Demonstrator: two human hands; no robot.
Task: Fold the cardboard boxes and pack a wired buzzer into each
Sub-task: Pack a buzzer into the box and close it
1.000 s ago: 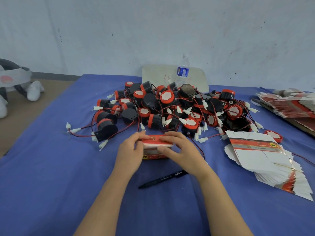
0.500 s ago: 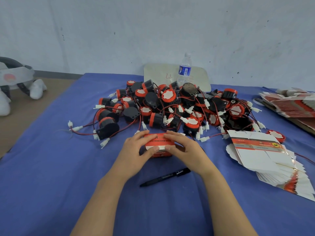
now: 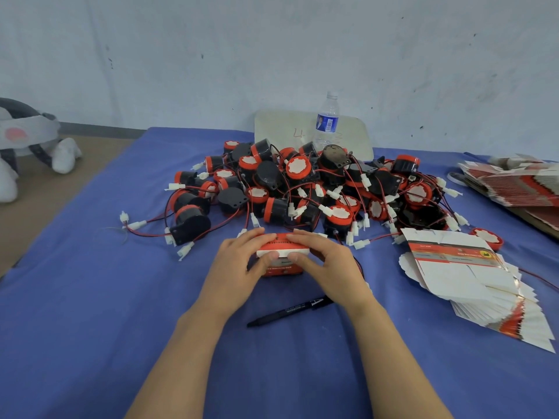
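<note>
A small red and white cardboard box stands on the blue cloth at the centre. My left hand grips its left side and my right hand its right side, both thumbs pressing the white top flap down at the front. What is inside the box is hidden. Behind it lies a big heap of black and red wired buzzers with white connectors. A fanned stack of flat box blanks lies to the right.
A black pen lies just in front of my hands. A water bottle and a pale board stand at the back by the wall. More flat blanks are piled at the far right. The table edge runs along the left.
Both hands turned the box and shifted their grip, so my thumbs now press the white flap at the front. The box stays in the same spot.
</note>
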